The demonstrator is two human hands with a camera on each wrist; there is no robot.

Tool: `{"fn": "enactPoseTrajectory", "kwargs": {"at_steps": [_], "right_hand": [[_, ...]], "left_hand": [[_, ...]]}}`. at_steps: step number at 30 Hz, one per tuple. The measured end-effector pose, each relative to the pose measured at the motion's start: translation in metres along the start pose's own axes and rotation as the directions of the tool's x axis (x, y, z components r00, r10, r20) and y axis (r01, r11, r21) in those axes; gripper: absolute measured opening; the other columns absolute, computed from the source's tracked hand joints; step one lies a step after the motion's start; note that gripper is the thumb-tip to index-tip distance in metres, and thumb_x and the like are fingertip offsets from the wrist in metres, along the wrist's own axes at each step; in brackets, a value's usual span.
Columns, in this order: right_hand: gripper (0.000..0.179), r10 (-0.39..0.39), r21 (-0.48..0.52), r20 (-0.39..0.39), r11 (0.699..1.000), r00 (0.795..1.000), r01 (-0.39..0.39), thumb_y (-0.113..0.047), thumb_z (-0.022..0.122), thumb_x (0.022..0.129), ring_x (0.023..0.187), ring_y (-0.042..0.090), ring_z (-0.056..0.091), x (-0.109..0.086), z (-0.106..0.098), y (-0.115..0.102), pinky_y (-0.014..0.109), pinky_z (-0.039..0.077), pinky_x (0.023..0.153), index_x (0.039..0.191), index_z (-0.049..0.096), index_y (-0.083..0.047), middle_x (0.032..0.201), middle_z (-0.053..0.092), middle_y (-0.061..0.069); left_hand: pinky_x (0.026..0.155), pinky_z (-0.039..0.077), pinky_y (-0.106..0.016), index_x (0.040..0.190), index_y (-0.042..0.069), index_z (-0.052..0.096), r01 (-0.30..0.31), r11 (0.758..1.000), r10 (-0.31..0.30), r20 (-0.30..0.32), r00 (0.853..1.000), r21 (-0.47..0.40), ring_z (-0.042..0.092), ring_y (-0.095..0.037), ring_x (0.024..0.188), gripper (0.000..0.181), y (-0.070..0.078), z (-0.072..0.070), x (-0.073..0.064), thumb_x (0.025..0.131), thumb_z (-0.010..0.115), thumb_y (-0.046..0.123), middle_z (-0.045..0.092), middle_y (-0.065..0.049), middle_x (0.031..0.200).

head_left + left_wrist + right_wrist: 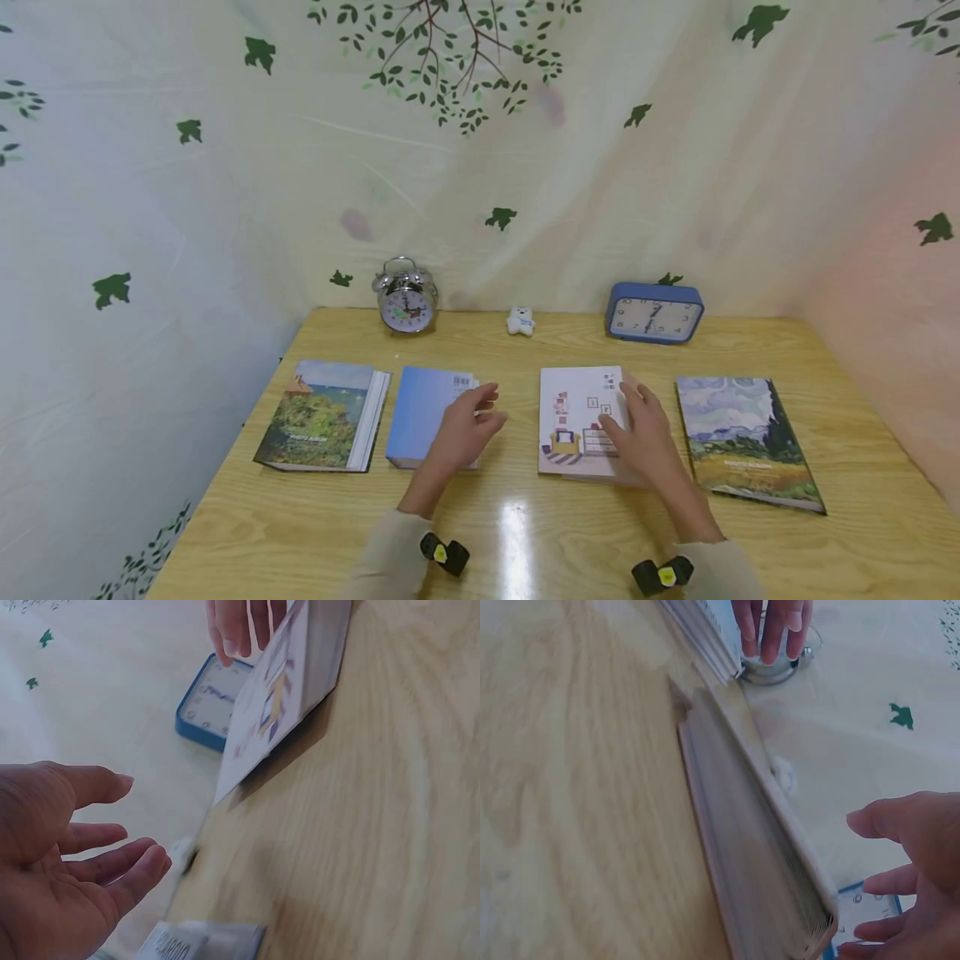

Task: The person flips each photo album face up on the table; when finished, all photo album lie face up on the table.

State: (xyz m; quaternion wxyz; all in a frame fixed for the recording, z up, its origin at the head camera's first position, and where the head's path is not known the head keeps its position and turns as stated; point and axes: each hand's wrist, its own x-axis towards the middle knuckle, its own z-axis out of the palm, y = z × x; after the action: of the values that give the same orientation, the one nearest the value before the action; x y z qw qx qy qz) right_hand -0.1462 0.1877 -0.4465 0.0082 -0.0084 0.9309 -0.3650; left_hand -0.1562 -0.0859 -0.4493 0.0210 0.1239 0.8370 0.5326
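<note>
A blue book (423, 412) with a barcode lies left of centre on the table. My left hand (462, 422) is over its right edge, fingers loosely bent and spread from the thumb, holding nothing; the left wrist view shows the gap between thumb and fingers. Right of centre lies a white book (562, 417) with a drawing of a yellow armchair and a chest of drawers. Over its right side is my right hand (647, 429), thumb and fingers apart and covering that edge. The right wrist view shows the book's thick page block (739, 832) beside the spread fingers.
A landscape photo album (318, 417) lies at the far left, another photo album (746, 437) at the far right. Along the back stand a silver twin-bell alarm clock (407, 304), a small white figurine (520, 322) and a blue rectangular clock (654, 314), before a leaf-patterned cloth.
</note>
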Motion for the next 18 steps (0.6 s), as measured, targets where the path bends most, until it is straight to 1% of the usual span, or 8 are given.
{"fn": "enactPoseTrajectory", "kwargs": {"at_steps": [3, 5, 8, 11, 13, 16, 18], "right_hand": [[0.07, 0.046, -0.029, 0.054, 0.999, 0.997, -0.044, -0.028, 0.053, 0.097, 0.137, 0.056, 0.014, -0.006, -0.002, 0.01, 0.068, 0.021, 0.108, 0.15, 0.021, 0.003, 0.152, 0.009, 0.037], [0.07, 0.056, -0.037, 0.081, 0.998, 0.995, -0.053, -0.031, 0.051, 0.098, 0.136, 0.056, 0.014, -0.009, -0.002, 0.015, 0.067, 0.021, 0.108, 0.151, 0.019, 0.003, 0.151, 0.009, 0.037], [0.07, 0.05, -0.035, 0.094, 0.998, 0.994, -0.047, -0.033, 0.049, 0.099, 0.136, 0.056, 0.018, -0.011, -0.002, 0.021, 0.066, 0.022, 0.108, 0.151, 0.017, 0.002, 0.151, 0.012, 0.037], [0.07, 0.046, -0.027, 0.092, 0.999, 0.995, -0.044, -0.035, 0.047, 0.1, 0.135, 0.056, 0.02, -0.012, -0.002, 0.025, 0.066, 0.023, 0.108, 0.152, 0.016, 0.0, 0.15, 0.014, 0.037], [0.068, 0.042, -0.025, 0.083, 0.999, 0.996, -0.04, -0.035, 0.045, 0.1, 0.134, 0.057, 0.021, -0.013, -0.002, 0.027, 0.067, 0.024, 0.107, 0.152, 0.017, -0.001, 0.15, 0.014, 0.038], [0.064, 0.016, -0.011, 0.057, 1.0, 0.998, -0.015, -0.032, 0.045, 0.101, 0.133, 0.056, 0.024, -0.015, -0.001, 0.029, 0.066, 0.027, 0.105, 0.151, 0.02, 0.0, 0.149, 0.02, 0.037], [0.062, -0.006, 0.001, 0.035, 1.0, 0.999, 0.006, -0.029, 0.045, 0.101, 0.133, 0.054, 0.027, -0.015, 0.0, 0.031, 0.065, 0.03, 0.105, 0.151, 0.023, 0.0, 0.148, 0.026, 0.035]], "left_hand": [[0.094, 0.051, -0.04, 0.139, -0.004, 0.044, 0.015, 0.999, -0.016, 0.042, 0.999, 0.03, 0.058, -0.035, 0.116, 0.053, 0.001, 0.015, 0.001, 0.093, 0.062, 0.015, 0.055, -0.023, 0.128], [0.092, 0.052, -0.039, 0.138, -0.005, 0.046, 0.004, 0.997, -0.008, 0.054, 0.998, 0.075, 0.06, -0.034, 0.112, 0.053, 0.0, 0.024, 0.003, 0.091, 0.064, 0.014, 0.056, -0.022, 0.126], [0.089, 0.054, -0.036, 0.134, -0.007, 0.049, -0.014, 0.991, 0.007, 0.052, 0.999, 0.134, 0.063, -0.031, 0.104, 0.052, -0.003, 0.036, 0.008, 0.087, 0.066, 0.009, 0.059, -0.021, 0.121], [0.086, 0.054, -0.031, 0.132, -0.006, 0.052, -0.009, 0.981, 0.002, 0.036, 0.999, 0.195, 0.063, -0.024, 0.098, 0.051, -0.005, 0.045, 0.014, 0.084, 0.066, 0.005, 0.061, -0.017, 0.113], [0.084, 0.053, -0.031, 0.128, -0.007, 0.056, -0.016, 0.972, 0.008, 0.035, 0.999, 0.233, 0.06, -0.021, 0.094, 0.049, -0.005, 0.049, 0.017, 0.081, 0.065, 0.002, 0.062, -0.015, 0.105], [0.079, 0.049, -0.026, 0.114, -0.003, 0.064, -0.011, 0.956, -0.005, 0.051, 0.999, 0.294, 0.055, -0.016, 0.088, 0.034, -0.006, 0.056, 0.02, 0.081, 0.066, 0.003, 0.061, -0.009, 0.094], [0.075, 0.046, -0.024, 0.102, -0.001, 0.067, -0.027, 0.948, 0.006, 0.067, 0.998, 0.317, 0.051, -0.013, 0.084, 0.022, -0.005, 0.06, 0.021, 0.081, 0.068, 0.004, 0.057, -0.005, 0.086]]}}
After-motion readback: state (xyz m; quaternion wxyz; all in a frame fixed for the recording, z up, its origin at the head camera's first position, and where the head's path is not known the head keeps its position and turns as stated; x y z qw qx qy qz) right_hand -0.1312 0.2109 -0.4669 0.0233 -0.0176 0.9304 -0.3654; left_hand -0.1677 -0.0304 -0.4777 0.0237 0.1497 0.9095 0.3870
